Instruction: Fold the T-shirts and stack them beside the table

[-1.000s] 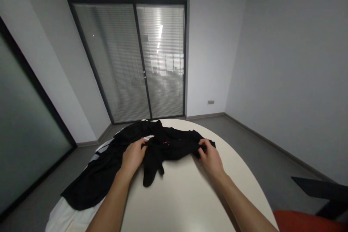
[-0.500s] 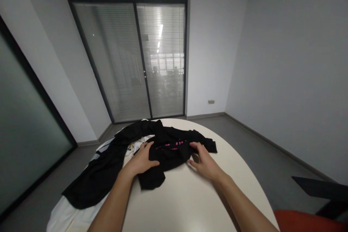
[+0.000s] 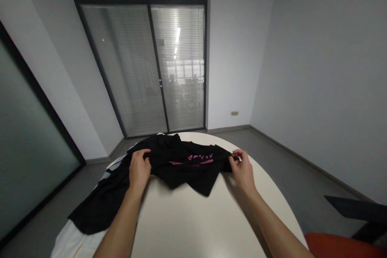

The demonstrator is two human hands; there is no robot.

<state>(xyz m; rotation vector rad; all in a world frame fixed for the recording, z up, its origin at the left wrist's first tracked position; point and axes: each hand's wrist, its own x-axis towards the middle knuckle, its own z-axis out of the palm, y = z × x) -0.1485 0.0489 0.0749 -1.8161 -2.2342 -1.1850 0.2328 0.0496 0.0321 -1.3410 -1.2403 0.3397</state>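
Note:
A black shirt (image 3: 193,169) with pink lettering is stretched between my two hands over the round white table (image 3: 187,225), its near edge hanging in loose points. My left hand (image 3: 140,169) is closed on the shirt's left part, beside the other clothes. The shirt's right part is pinched between the thumb and fingers of my right hand (image 3: 242,169), near the table's right side. Another black garment (image 3: 102,205) lies along the table's left edge, on top of white cloth (image 3: 71,238).
A red seat (image 3: 338,246) and a dark chair part (image 3: 353,209) stand at the lower right, beside the table. Beyond the table are a glass partition with blinds (image 3: 181,100) and pale walls.
My hands have moved apart and closed on the black shirt. The shirt is now spread wider, showing more pink lettering and covering the white and yellow patch behind it.

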